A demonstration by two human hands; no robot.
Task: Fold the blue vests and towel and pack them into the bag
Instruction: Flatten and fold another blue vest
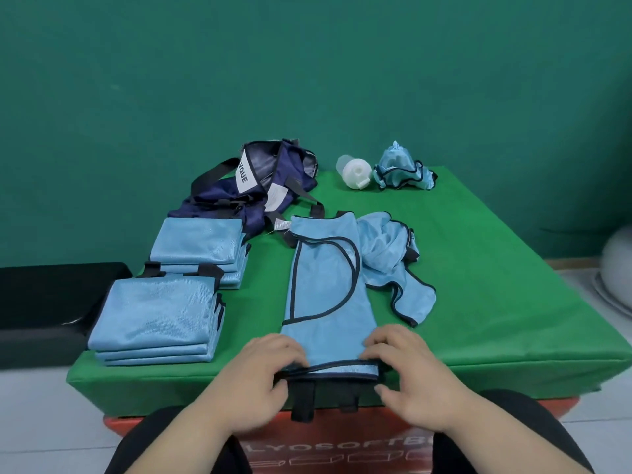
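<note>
A light blue vest (325,285) with dark trim lies folded lengthwise in the middle of the green table (478,285). My left hand (263,374) and my right hand (410,371) pinch its near hem at the table's front edge, black straps hanging below. Two stacks of folded blue vests sit at the left, the near stack (157,319) and the far stack (201,248). An unfolded blue vest (393,261) lies crumpled just right of the held one. Another crumpled blue piece (400,172) sits at the far right. The navy bag (260,186) lies open at the far left.
A white plastic bottle (354,172) lies on its side beside the far crumpled piece. A black cushion (44,302) sits left of the table. A pale round object (615,261) is on the floor at the right. A red box (342,449) supports the table.
</note>
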